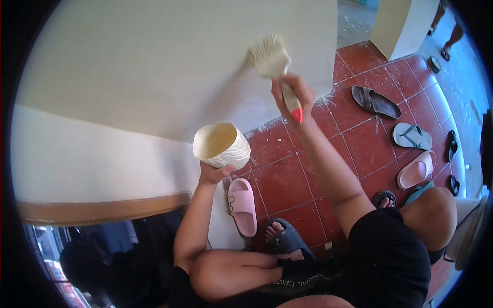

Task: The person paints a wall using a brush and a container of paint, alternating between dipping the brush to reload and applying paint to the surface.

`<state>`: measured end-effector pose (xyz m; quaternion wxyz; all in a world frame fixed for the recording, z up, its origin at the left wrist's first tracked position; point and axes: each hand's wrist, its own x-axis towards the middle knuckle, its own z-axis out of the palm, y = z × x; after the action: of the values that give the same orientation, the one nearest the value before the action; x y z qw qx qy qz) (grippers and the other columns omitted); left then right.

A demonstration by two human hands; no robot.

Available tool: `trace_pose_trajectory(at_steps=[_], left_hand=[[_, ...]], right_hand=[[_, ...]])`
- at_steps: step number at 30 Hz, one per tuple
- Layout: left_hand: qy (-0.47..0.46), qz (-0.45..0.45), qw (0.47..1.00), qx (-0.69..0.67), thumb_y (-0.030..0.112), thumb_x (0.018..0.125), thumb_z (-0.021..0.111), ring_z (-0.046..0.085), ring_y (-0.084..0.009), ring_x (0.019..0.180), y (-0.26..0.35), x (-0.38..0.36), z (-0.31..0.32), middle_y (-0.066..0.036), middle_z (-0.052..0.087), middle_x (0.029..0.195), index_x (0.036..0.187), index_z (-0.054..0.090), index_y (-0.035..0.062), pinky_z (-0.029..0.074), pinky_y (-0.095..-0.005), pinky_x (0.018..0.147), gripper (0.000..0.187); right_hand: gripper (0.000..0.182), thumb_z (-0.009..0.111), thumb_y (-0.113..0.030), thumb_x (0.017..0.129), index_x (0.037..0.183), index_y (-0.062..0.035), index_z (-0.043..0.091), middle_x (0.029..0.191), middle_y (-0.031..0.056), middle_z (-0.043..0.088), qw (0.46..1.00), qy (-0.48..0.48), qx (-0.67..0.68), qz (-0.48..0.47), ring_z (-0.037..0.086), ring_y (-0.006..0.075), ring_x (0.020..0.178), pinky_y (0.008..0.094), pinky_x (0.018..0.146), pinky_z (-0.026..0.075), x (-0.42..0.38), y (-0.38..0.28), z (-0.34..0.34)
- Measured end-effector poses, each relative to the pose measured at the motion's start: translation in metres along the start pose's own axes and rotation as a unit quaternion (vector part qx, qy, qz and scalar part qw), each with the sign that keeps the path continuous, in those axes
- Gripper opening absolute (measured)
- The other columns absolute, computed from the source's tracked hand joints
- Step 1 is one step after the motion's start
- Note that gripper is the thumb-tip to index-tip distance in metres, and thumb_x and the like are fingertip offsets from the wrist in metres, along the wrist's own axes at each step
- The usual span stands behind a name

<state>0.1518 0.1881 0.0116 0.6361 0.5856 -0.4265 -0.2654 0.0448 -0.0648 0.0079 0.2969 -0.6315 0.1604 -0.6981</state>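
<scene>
A wide paintbrush (271, 60) with paint-coated bristles is in my right hand (296, 96), its red-tipped handle running down through my closed fingers. The bristles point up and overlap the pale wall (154, 61), with a shadow below them. Lower left, my left hand (215, 173) holds a cream paint container (231, 151) from underneath, fingers wrapped about its base. Its open mouth tilts toward me, and paint coats the inside and the outer side.
Red floor tiles (277, 177) carry white paint spots along the wall's foot. A pink slide (242, 205) lies below the container. To the right are a brown sandal (375, 101), a flip-flop (412, 136) and a pink clog (416, 169). Another person's legs (454, 36) show far right.
</scene>
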Motion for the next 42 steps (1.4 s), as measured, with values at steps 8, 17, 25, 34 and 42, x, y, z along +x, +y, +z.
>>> trace_pose_trajectory(at_steps=[8,17,25,34,42], left_hand=[[0.011,0.013,0.999,0.030,0.021,0.064,0.082,0.054,-0.0229,0.112,0.005,0.000,0.012,-0.013,0.054,0.122,0.129,0.042,-0.0027,0.045,-0.0368,0.096,0.080],[-0.002,-0.027,0.999,0.024,0.020,0.064,0.082,0.055,-0.0233,0.111,-0.003,0.001,0.014,-0.014,0.055,0.121,0.129,0.042,-0.0026,0.046,-0.0368,0.095,0.079],[-0.017,-0.018,0.998,0.060,0.021,0.064,0.083,0.056,-0.0229,0.111,-0.001,0.005,0.024,-0.013,0.055,0.121,0.128,0.042,-0.0024,0.046,-0.0368,0.095,0.080],[-0.010,-0.021,0.995,0.102,0.021,0.064,0.085,0.058,-0.0218,0.106,0.000,0.003,0.031,-0.012,0.058,0.116,0.124,0.046,-0.0018,0.048,-0.0353,0.092,0.075],[-0.018,-0.032,0.990,0.138,0.020,0.066,0.084,0.058,-0.0222,0.106,0.001,-0.010,0.028,-0.012,0.058,0.116,0.126,0.045,-0.0019,0.048,-0.0359,0.093,0.075]], right_hand=[[0.018,0.072,-0.005,0.079,0.086,-0.0023,0.056,0.064,0.0058,0.058,0.984,-0.052,-0.049,0.160,0.056,0.0094,0.057,0.0246,0.052,0.045,-0.113,0.043,-0.046],[0.024,0.073,-0.006,0.081,0.095,-0.0006,0.054,0.070,0.0055,0.061,0.993,0.104,0.053,0.032,0.056,0.0048,0.061,0.0198,0.053,0.043,0.050,-0.019,-0.013],[0.020,0.072,-0.006,0.079,0.090,-0.0023,0.056,0.072,0.0101,0.064,0.988,-0.003,0.033,0.150,0.063,0.0132,0.060,0.0248,0.053,0.048,-0.054,0.049,-0.032],[0.019,0.071,-0.012,0.080,0.090,-0.0052,0.056,0.073,0.0122,0.064,0.934,-0.107,-0.096,0.329,0.065,0.0237,0.065,0.0327,0.059,0.050,-0.169,0.086,-0.082],[0.023,0.073,-0.011,0.079,0.094,-0.0038,0.058,0.073,0.0131,0.065,0.980,0.080,0.021,0.181,0.066,0.0225,0.062,0.0306,0.056,0.051,-0.054,0.028,-0.047]])
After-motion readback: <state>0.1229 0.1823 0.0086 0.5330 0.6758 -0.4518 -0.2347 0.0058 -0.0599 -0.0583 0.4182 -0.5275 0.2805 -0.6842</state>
